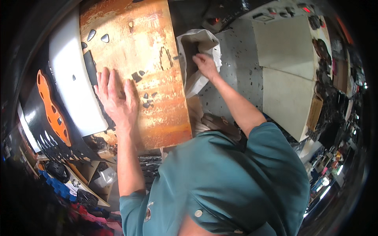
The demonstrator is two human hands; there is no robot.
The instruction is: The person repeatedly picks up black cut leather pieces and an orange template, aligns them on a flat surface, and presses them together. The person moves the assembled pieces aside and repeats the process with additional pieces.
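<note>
Your wooden table (165,129) is the biggest thing. A long white board (75,86) lies along its left edge. By its right edge, a white bag (197,83) gapes wide. Left of the white board is an orange strip (54,106) with holes. Your left hand (113,96) lies flat near the table's left edge, fingers a bit apart, gripping nothing. Your right hand (206,66) is at the bag's mouth, fingers curled; I can't tell if it holds anything. Small black bits (136,76) dot the table's middle and far left corner.
</note>
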